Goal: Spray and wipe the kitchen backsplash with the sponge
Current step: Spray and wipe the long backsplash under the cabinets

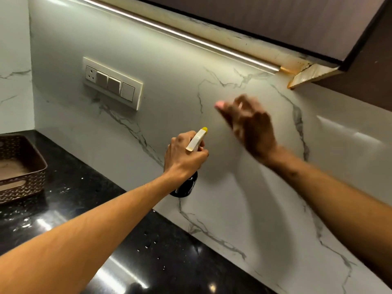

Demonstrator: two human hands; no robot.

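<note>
My left hand (184, 155) grips a spray bottle (196, 141) by its white trigger head. The yellow nozzle points up and right at the white marble backsplash (169, 102), and the dark bottle body hangs below my wrist. My right hand (250, 126) is raised in front of the backsplash, right of the bottle, and is blurred by motion. A small pink patch shows at its leftmost tip. I cannot tell whether it is a fingertip or something held. No sponge is plainly visible.
A switch and socket panel (112, 83) is mounted on the backsplash at upper left. A brown woven basket (21, 179) stands on the black speckled countertop (84, 200) at far left. A lit strip and dark cabinet (275, 22) overhang the wall.
</note>
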